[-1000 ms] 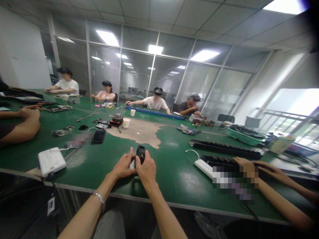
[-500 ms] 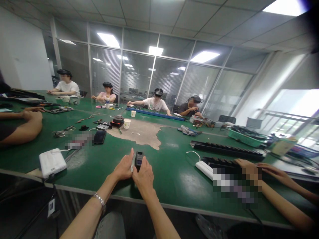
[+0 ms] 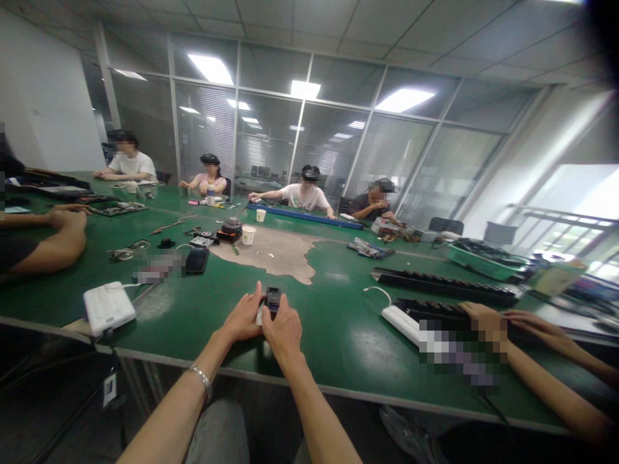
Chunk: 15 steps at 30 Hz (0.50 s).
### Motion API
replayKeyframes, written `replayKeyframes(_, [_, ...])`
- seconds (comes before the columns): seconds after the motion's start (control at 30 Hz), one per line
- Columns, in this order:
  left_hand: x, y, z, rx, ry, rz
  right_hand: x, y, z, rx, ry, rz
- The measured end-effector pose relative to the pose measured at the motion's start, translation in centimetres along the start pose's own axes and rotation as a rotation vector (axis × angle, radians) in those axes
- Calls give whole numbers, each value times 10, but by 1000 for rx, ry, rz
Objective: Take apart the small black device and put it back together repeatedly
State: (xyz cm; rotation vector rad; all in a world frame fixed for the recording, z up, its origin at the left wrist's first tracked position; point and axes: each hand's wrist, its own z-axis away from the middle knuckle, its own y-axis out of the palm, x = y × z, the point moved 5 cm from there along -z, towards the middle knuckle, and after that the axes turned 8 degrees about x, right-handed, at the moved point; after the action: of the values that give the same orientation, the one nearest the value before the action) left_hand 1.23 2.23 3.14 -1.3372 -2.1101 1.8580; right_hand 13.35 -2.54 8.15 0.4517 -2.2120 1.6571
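Between my two hands, over the near middle of the green table (image 3: 333,361), is a small black boxy device (image 3: 273,296) with openings in its top face. A pale strip shows along its left side, partly covered by fingers. My left hand (image 3: 240,318) grips it from the left, with one digit pointing up beside it. On the right side, my right hand (image 3: 284,330) closes round it, fingers bent over its near part. The lower part of the device is hidden by my hands.
Left of me lie a white box with a cable (image 3: 109,308) and a black phone (image 3: 196,260). Paper cups (image 3: 248,235) stand beyond my hands. At right, a co-worker's hands (image 3: 486,325) rest on a black slotted strip, near a white bar (image 3: 401,325). Several people sit opposite.
Both hands keep hold of the black device. It tipped and dipped toward me half a second ago, and is now slightly higher and farther away. My view has shifted a little.
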Motion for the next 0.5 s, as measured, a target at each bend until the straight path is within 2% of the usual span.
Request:
replayKeyframes(0.13, [1,0,-1,12,-7,-7,1,-22,-10,-74,10,-60])
replayKeyframes(0.27, [1,-1,-2,26,-65,-19,-21,-40,-18,-145,34,-96])
replayKeyframes(0.37, [2,-2,-2,34,-102,-43,-47,-35,-17,-151,58,-65])
replayKeyframes(0.5, [1,-2,-2,55,-90,-65,-73,-15,-7,-123,78,-37])
